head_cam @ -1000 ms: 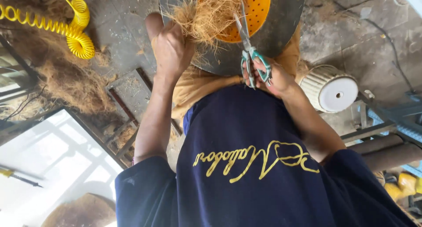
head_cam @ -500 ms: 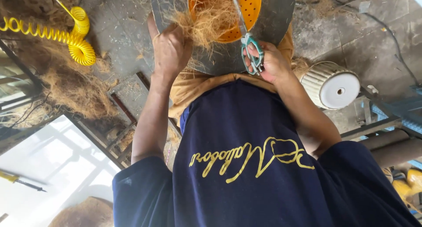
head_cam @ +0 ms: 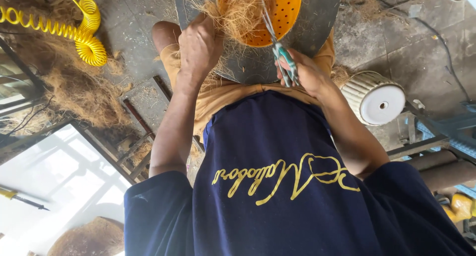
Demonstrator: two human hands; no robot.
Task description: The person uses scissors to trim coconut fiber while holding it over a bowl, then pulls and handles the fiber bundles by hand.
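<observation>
While the left hand (head_cam: 199, 43) clamped a tuft of coconut fibre (head_cam: 237, 17) against the rim of the orange perforated bowl (head_cam: 277, 13), I judged it did so to keep the strands taut for cutting. At the far middle of the scene, the bowl sat on a grey round disc (head_cam: 322, 18) over the lap. My right hand (head_cam: 307, 72) was closed through the handles of the green scissors (head_cam: 283, 57), blades pointing into the fibre. A white ribbed pot (head_cam: 374, 97) lay on its side to the right.
</observation>
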